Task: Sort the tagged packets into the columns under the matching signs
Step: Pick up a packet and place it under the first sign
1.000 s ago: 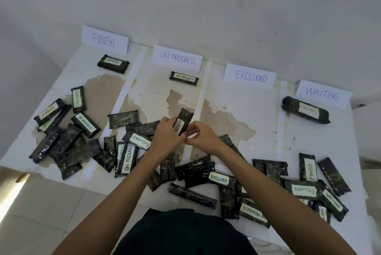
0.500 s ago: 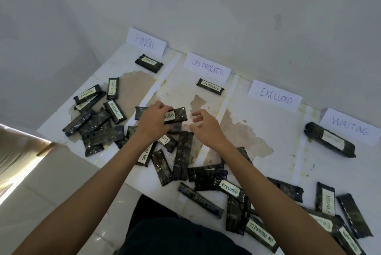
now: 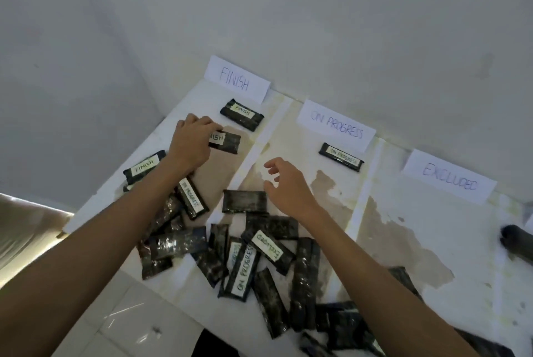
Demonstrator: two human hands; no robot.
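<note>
Packet (image 3: pixel 227 141) tagged FINISH pinched in left hand (image 3: pixel 191 140), below the FINISH sign (image 3: pixel 237 79) — right hand (image 3: pixel 288 186) loosely curled, empty.

Pretty dim overall, with a flat grey-blue cast and soft light, no obvious lamp. The only hot spot is a warm glare strip on the shiny floor (image 3: pixel 31 221) at the left edge, nearly blown out. Shadows are weak, just faint soft smudges on the table (image 3: pixel 418 229) around the right hand (image 3: pixel 288 186). The glossy black packets (image 3: pixel 242 264) catch speckly little highlights. Wide-angle warp is strong: forearms balloon toward the bottom corners and the table edges splay. Everything's a bit soft and smeary. The tag on the packet (image 3: pixel 227 141) that the left hand (image 3: pixel 191 143) grips reads okay, the EXCLUDED sign (image 3: pixel 448 179) is faint, and the dark thing (image 3: pixel 516 244) at the right edge is plain blur.
</note>
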